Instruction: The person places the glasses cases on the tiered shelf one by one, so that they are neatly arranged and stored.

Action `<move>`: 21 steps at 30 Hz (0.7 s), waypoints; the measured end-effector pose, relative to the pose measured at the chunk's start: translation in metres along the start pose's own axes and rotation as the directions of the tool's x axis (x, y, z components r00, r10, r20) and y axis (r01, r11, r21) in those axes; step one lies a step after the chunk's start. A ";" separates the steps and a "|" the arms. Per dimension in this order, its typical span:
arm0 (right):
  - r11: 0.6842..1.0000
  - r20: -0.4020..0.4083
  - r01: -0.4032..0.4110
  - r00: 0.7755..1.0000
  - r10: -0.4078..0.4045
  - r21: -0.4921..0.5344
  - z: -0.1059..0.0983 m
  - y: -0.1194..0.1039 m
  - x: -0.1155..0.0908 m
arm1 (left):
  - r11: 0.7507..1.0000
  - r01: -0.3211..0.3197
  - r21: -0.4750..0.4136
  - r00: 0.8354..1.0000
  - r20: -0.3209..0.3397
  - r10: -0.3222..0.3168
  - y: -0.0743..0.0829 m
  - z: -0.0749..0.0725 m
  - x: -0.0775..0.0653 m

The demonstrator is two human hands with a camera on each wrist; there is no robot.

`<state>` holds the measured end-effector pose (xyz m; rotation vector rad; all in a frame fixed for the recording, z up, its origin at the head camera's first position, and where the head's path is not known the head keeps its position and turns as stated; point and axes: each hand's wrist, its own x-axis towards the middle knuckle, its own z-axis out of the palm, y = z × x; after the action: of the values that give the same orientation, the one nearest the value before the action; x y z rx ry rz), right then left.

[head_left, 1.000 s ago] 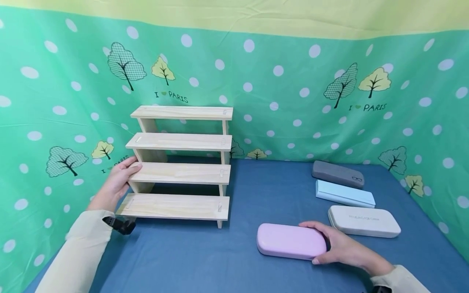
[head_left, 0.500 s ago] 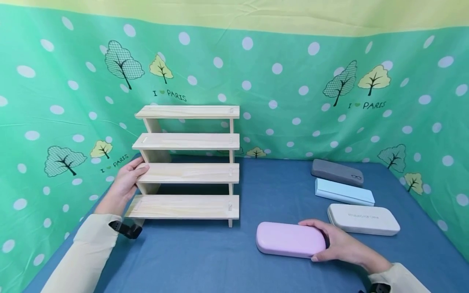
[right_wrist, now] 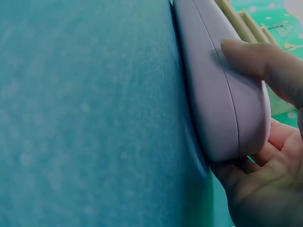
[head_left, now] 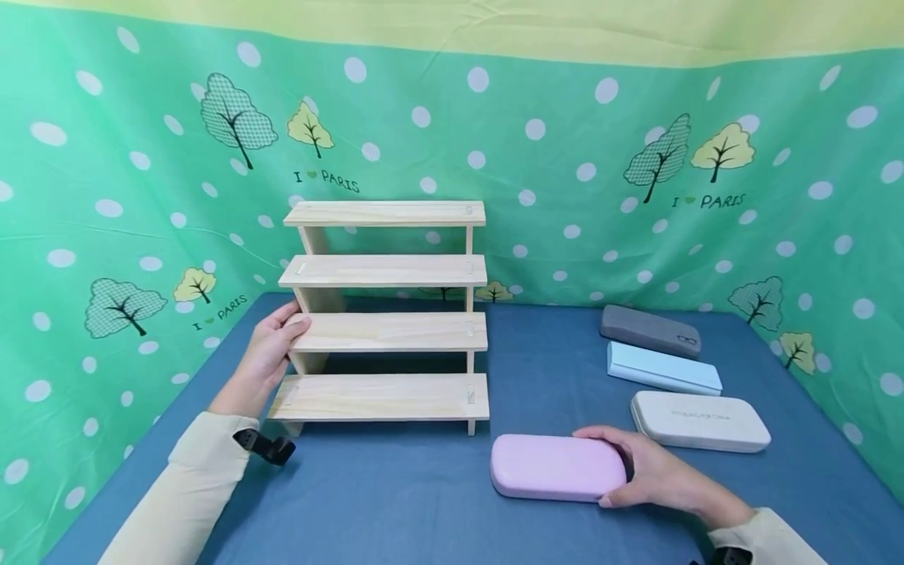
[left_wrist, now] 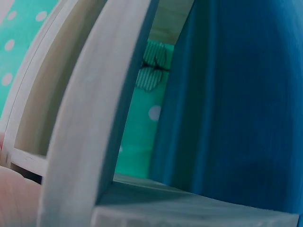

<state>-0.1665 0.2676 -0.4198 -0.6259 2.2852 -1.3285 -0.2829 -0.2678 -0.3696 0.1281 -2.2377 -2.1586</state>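
A pale wooden stepped rack (head_left: pixel 395 333) with several tiers stands upright on the blue cloth. My left hand (head_left: pixel 267 351) grips its left edge at the second board from the bottom, thumb on top; in the left wrist view only a bit of the hand (left_wrist: pixel 18 196) shows beside the boards. At the front, a lilac glasses case (head_left: pixel 558 468) lies on the cloth. My right hand (head_left: pixel 650 469) holds the case by its right end, with thumb and fingers on opposite sides. The right wrist view shows the thumb pressed against the case (right_wrist: pixel 213 85).
Three more cases lie in a column at the right: a grey one (head_left: pixel 650 331) at the back, a light blue one (head_left: pixel 664 369), and a white one (head_left: pixel 701 422) close to my right hand. A green dotted curtain (head_left: pixel 551 180) hangs behind the blue cloth (head_left: pixel 367 494).
My left hand has slid the wooden rack to the right, nearer the lilac case. My right hand and the lilac case have stayed almost in place.
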 end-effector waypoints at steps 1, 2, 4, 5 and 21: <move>1.000 -0.008 0.006 1.000 -0.006 0.003 0.000 0.000 0.000 | 1.000 -0.002 -0.001 1.000 0.000 0.002 0.000 0.002 0.000; 1.000 -0.016 0.013 1.000 -0.013 0.004 0.001 -0.001 0.001 | 1.000 -0.005 -0.004 1.000 0.004 0.005 0.000 0.005 0.000; 1.000 -0.035 0.028 0.999 -0.028 -0.002 0.001 -0.001 0.001 | 1.000 -0.009 -0.011 1.000 0.011 0.009 0.000 0.009 -0.001; 0.999 -0.045 0.038 0.998 -0.038 -0.005 0.002 -0.002 0.001 | 1.000 -0.012 -0.012 1.000 0.013 0.012 0.000 0.012 -0.001; 0.998 -0.112 0.016 0.993 -0.022 -0.060 0.002 -0.009 -0.003 | 0.999 -0.026 -0.023 0.999 0.031 0.027 -0.003 0.029 -0.002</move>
<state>-0.1613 0.2638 -0.4122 -0.6078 2.4221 -1.3406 -0.2832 -0.2393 -0.3739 0.0641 -2.2174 -2.1871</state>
